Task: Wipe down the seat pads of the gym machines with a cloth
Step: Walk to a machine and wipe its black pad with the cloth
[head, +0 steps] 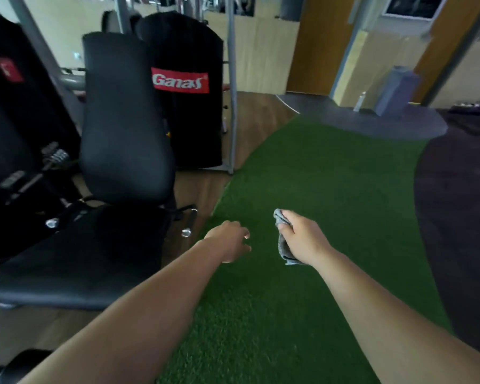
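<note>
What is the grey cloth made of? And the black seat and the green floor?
The grey cloth in the right hand looks like soft woven or microfibre fabric: it folds and droops limply. The black seat pad seems to be padded vinyl or faux leather, smooth with a dull sheen. The green floor looks like artificial turf, with a fuzzy, grass-like pile.

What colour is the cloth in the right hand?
Grey; the cloth shows best in the head view.

You are in a gym: at your left a black padded seat (75, 261) and its upright back pad (122, 120) stand before grey steel posts (232, 79), a black cover (194, 128) bears a red brand label (180, 84), and a green turf lane (330, 189) runs ahead beside wood-look flooring (258, 117).
</note>
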`<state>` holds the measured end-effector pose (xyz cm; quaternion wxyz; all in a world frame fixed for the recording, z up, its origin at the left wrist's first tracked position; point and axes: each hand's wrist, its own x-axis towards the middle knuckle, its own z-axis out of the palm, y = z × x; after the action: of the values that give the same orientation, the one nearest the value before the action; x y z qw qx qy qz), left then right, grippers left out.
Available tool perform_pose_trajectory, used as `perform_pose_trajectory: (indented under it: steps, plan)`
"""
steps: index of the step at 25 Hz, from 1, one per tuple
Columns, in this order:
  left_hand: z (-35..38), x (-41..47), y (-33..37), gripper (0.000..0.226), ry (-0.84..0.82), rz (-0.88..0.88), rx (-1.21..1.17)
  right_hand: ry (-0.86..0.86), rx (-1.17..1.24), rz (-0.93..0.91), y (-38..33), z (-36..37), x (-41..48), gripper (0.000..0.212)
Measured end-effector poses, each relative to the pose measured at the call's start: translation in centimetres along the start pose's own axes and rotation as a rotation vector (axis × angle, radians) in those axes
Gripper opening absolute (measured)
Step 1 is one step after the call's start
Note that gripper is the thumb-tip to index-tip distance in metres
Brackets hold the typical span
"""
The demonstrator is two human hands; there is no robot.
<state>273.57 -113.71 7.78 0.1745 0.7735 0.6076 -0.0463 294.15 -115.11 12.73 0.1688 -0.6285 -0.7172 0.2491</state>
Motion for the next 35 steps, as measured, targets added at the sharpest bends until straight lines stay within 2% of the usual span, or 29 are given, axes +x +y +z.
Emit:
perform_pose_trajectory:
  steps: [8,11,15,23,29,32,35]
  plan:
    - [-1.9,5.6,-9.0,0.047,0.07,-0.379,-0.138,-0.282,0.008,-0.327,-5.2,3.4,16.8,0.043]
    - [-1.5,6.1,-11.5,0.043,0.137,-0.533,-0.206,-0.395,-0.004,-0.471,-7.1,5.7,22.3,0.042]
    - [0.1,5.2,-13.6,0.05,0.193,-0.775,-0.303,-0.554,-0.079,-0.647,-10.4,9.2,27.6,0.044]
    - [6.5,0.3,-17.3,0.052,0.332,-1.159,-0.406,-0.842,-0.124,-0.852,-16.7,19.1,29.3,0.044]
    - [11.0,-3.0,-20.4,0.053,0.479,-1.319,-0.414,-1.031,-0.141,-0.905,-19.8,27.4,28.6,0.044]
    - [13.8,-4.4,-22.3,0.061,0.602,-1.415,-0.408,-1.086,-0.148,-0.986,-21.7,32.7,28.2,0.046]
    - [16.9,-5.4,-23.8,0.068,0.769,-1.513,-0.412,-1.048,-0.088,-1.099,-22.8,38.4,27.9,0.048]
